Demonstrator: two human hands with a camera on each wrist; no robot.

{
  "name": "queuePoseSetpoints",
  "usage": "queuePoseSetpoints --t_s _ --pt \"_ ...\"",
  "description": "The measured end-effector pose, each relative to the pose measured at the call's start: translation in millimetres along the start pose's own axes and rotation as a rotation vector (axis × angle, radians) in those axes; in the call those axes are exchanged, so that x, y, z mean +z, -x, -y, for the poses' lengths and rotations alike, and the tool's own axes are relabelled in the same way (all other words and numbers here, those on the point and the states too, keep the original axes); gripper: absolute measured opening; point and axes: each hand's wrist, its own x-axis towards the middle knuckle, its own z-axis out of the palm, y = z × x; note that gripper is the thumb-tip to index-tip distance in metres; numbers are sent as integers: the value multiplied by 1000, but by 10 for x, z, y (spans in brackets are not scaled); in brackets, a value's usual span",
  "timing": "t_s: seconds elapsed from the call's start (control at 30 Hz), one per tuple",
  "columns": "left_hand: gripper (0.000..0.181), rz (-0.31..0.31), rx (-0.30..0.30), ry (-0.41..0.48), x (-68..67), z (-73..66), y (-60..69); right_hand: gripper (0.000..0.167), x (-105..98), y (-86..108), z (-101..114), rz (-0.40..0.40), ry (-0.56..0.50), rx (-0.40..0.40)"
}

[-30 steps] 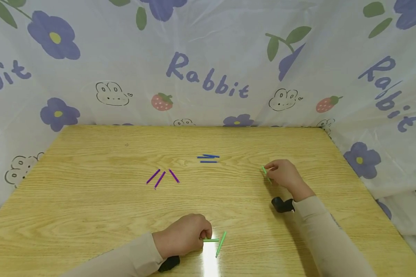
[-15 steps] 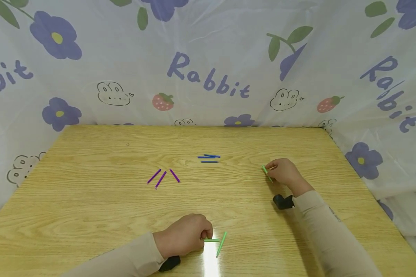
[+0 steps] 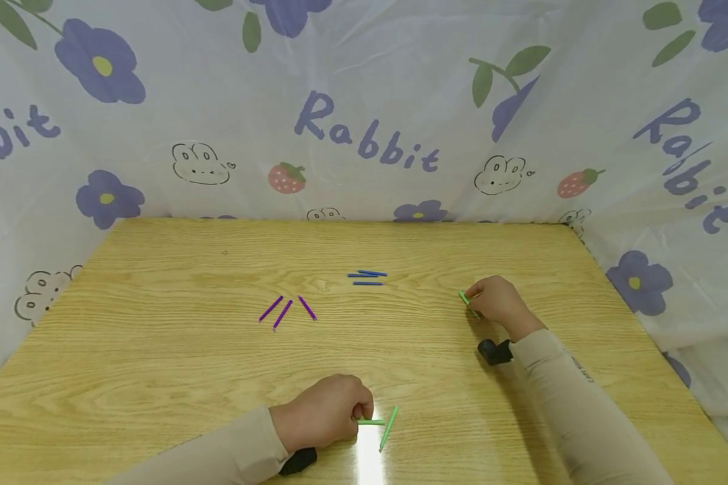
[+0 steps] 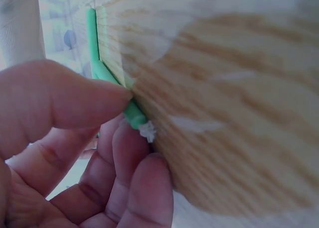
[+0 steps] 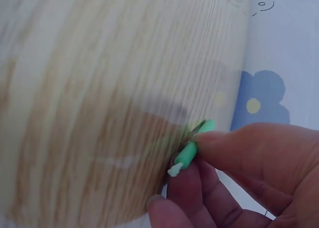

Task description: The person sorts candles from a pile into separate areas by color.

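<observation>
In the head view my left hand (image 3: 327,412) pinches a thin green candle (image 3: 372,422) lying sideways near the front of the table. The left wrist view shows thumb and fingertips on that candle (image 4: 133,113), its white wick end poking out. Just to its right, a second green candle (image 3: 389,428) lies slanted on the wood, close to the first one's tip. Farther back on the right, my right hand (image 3: 499,302) pinches a third green candle (image 3: 464,298). Up close, this candle (image 5: 188,153) sits between thumb and fingers near the tabletop, its middle partly covered.
Several purple and blue candles lie farther off: a purple group (image 3: 283,313) left of centre and a blue group (image 3: 365,275) at the middle back. A patterned sheet (image 3: 364,101) hangs behind the wooden table (image 3: 158,377). Black wrist mounts (image 3: 494,351) jut under the sleeves.
The green candle in my right hand has turned slightly. My left hand and the loose candles keep their places; the whole view has drifted a little.
</observation>
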Motion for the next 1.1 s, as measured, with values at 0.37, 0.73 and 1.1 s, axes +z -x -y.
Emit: queuePoseSetpoints --t_s 0.37,0.73,1.1 --pt "25 2 11 -8 -1 -16 10 30 -4 -5 24 -7 45 -5" --pt "24 6 -6 1 -11 -17 24 31 2 -20 7 -5 46 -7" --pt "23 0 -13 55 -9 4 6 31 1 -20 -5 -2 58 -18"
